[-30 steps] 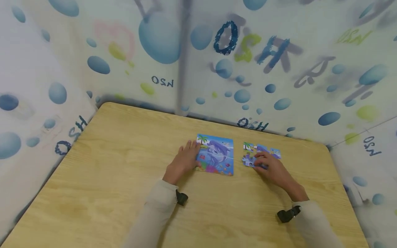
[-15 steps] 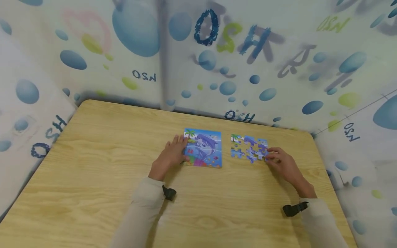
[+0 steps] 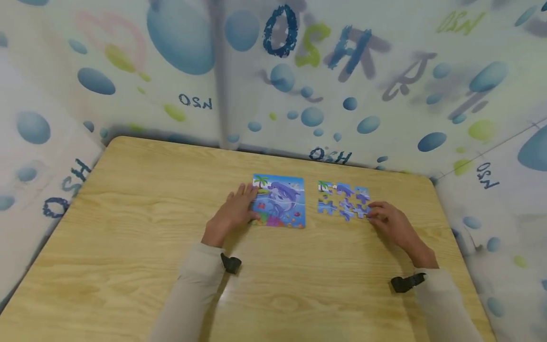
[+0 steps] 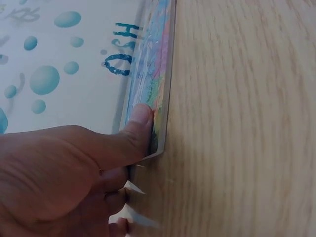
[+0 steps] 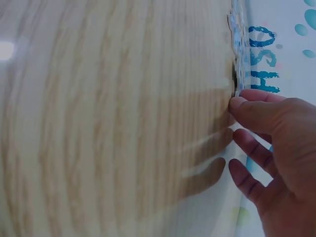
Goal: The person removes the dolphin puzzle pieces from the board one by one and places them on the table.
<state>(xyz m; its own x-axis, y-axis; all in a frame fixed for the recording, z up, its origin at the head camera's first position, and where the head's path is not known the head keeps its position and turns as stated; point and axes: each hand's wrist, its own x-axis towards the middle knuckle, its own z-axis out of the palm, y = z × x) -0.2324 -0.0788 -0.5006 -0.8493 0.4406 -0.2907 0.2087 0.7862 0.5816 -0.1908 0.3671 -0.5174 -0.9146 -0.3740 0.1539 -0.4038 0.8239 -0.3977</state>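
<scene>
A square dolphin puzzle board (image 3: pixel 282 202) lies on the wooden table. My left hand (image 3: pixel 231 211) rests at its left edge with the fingers extended, and in the left wrist view the thumb (image 4: pixel 140 118) lies on the board near its corner. To the right of the board is a group of loose jigsaw pieces (image 3: pixel 344 190) with parts of the same dolphin picture, laid in rough rows with gaps. My right hand (image 3: pixel 395 225) pinches a puzzle piece (image 3: pixel 361 212) at the lower right of this group between thumb and forefinger; the fingertips partly hide it.
The light wooden table (image 3: pixel 149 256) has rounded far corners. Behind it stands a pale wall (image 3: pixel 273 85) with blue dots and lettering. A dark wrist strap (image 3: pixel 408 282) with a small device sits on each sleeve.
My right hand has drawn back from over the middle of the pieces to their right side, uncovering them. My left hand stays at the board's edge. The head view has shifted slightly.
</scene>
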